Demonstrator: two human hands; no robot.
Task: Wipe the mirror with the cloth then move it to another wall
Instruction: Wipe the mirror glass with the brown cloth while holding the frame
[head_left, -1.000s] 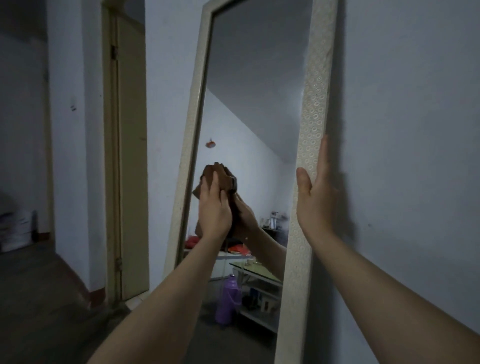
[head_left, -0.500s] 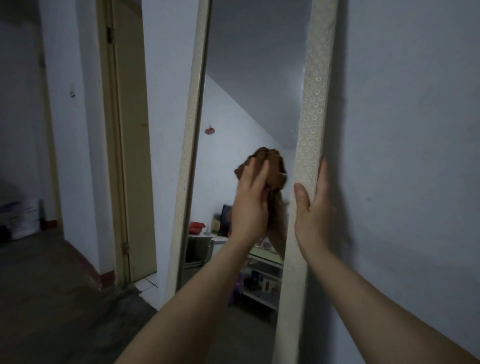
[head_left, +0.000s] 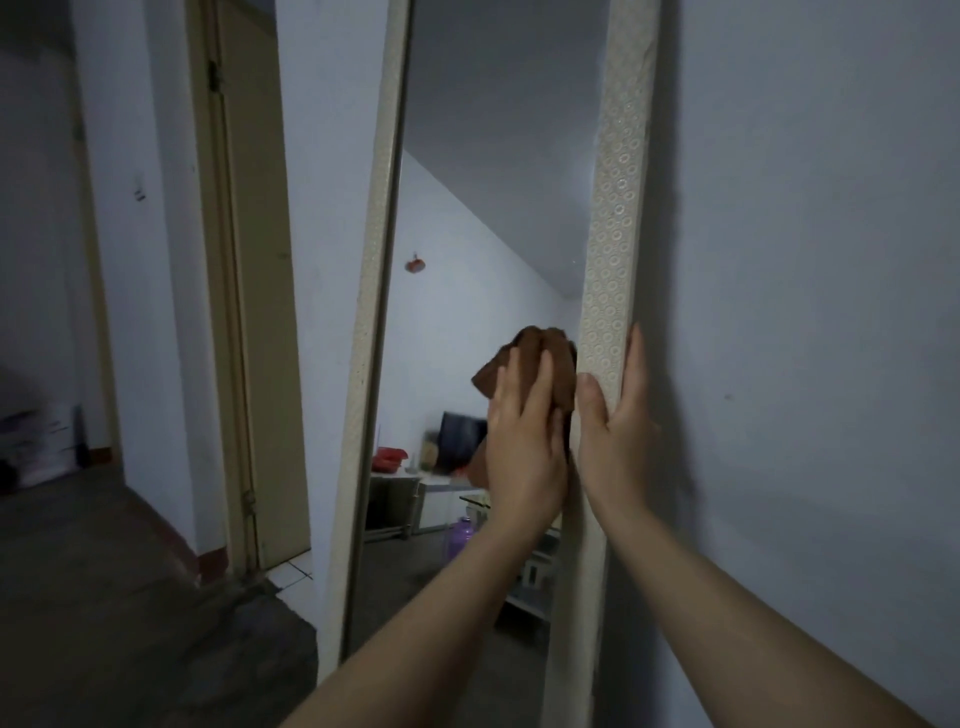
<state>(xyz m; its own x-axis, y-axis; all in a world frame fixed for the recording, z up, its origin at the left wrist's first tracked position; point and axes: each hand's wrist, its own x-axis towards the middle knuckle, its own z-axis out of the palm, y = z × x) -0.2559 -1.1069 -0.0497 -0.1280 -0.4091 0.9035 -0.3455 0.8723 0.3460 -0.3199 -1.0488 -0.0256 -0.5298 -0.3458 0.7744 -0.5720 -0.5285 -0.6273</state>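
Tall mirror (head_left: 493, 182) leans on wall (head_left: 805, 260) at its 3 o'clock. L hand (head_left: 524, 447), fingers straight & close together, presses brown cloth (head_left: 540, 345) flat on glass, right by 3 o'clock frame edge. R hand (head_left: 613, 431) grips that edge: thumb in front, fingers up outer side.

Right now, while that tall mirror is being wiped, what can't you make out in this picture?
Head view only:
- mirror: top and foot cut off by the picture's edges.
- brown cloth: mostly covered by the left hand pressing it on the glass.
- right hand: palm side hidden against the frame.
- small red thing in the reflection: too small to name.
- pale stack, far left: dark and blurred.
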